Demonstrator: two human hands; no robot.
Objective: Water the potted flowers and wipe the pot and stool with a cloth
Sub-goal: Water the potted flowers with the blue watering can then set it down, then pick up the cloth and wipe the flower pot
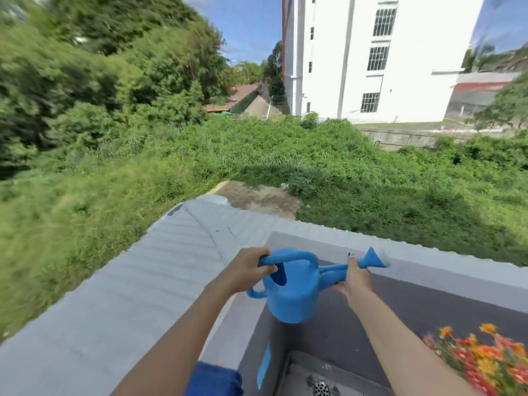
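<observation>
A blue plastic watering can [297, 292] hangs in the air in front of me, above the corner of a grey parapet. My left hand [247, 271] grips its top handle. My right hand [355, 277] is closed around the spout just behind the rose, which points to the right. Orange and red flowers [485, 358] fill the bottom right corner; their pot and the stool are out of view. A blue cloth [213, 380] shows at the bottom edge under my left forearm.
A grey parapet wall [428, 284] runs across in front, with a pale corrugated roof [120, 287] to the left. A floor drain [321, 388] lies below. Beyond are overgrown greenery and a white building [371, 58].
</observation>
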